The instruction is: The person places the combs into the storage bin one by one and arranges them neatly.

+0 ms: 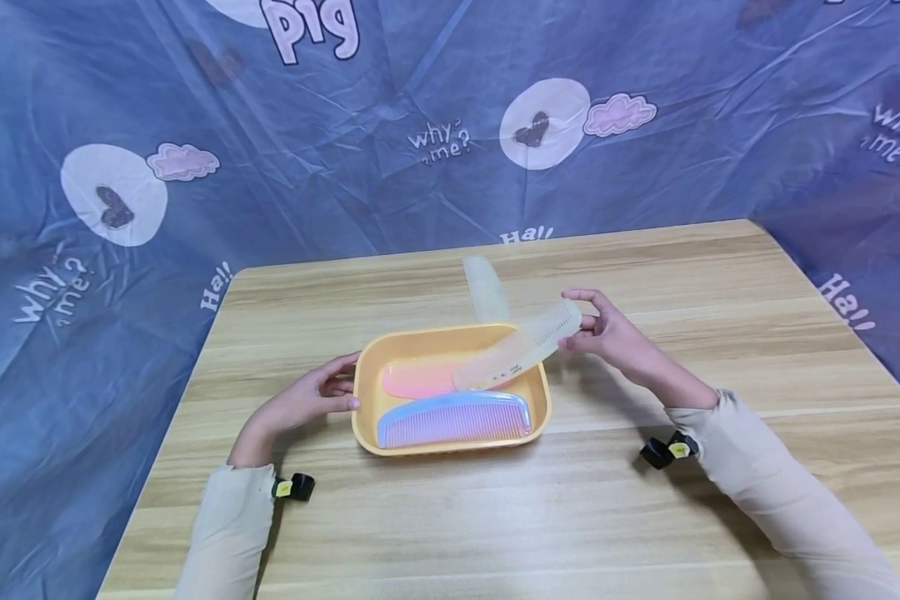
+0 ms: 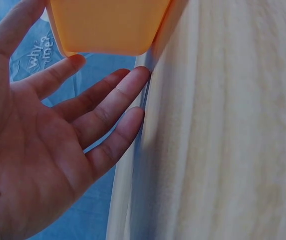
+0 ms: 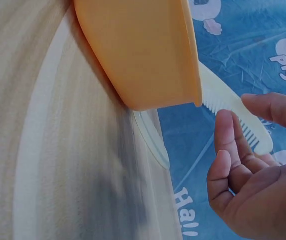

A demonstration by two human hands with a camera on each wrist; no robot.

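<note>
In the head view, my right hand point(image 1: 611, 337) pinches one end of a pale cream comb point(image 1: 551, 331) between thumb and fingers. This comb slants over the right side of a yellow-orange plastic basket point(image 1: 543, 408), its other end low inside. My left hand point(image 1: 307, 400) touches the basket's left wall with thumb and index fingertips; in the left wrist view its other fingers spread loosely below the basket. Inside the basket lie a pink comb point(image 1: 420, 379), partly covered by the cream comb, and a blue-purple comb point(image 1: 453, 419) along the front.
Behind the basket, a pale greenish comb point(image 1: 485, 287) lies on the wood-grain table point(image 1: 495, 525), its near end hidden by the rim. A blue printed cloth point(image 1: 345, 167) hangs behind and beside the table. Both wrists wear black cameras.
</note>
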